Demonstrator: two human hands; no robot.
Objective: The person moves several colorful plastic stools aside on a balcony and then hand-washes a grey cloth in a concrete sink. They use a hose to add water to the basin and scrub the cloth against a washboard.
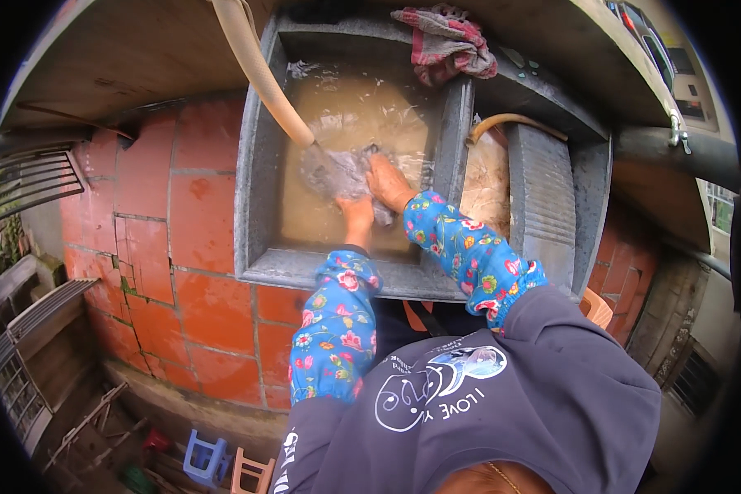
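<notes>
A wet grey cloth [331,173] lies bunched in the cloudy brown water of a grey stone sink basin [256,154]. My left hand [356,213] grips its near edge, with the fingertips partly hidden by cloth and water. To the right of it, my right hand [388,180] holds the cloth's right side, its fingers bent down into the water. A beige hose [272,89] comes in from the upper left; water runs from its end onto the cloth. Blue floral sleeve covers reach over both forearms.
A red-and-white checked cloth [447,46] drapes over the sink's back rim. Right of the divider are a short hose [512,118] and a ribbed stone washboard [543,179]. Red tiles [204,222] pave the floor. Blue [205,458] and pinkish [251,472] plastic stools stand at lower left.
</notes>
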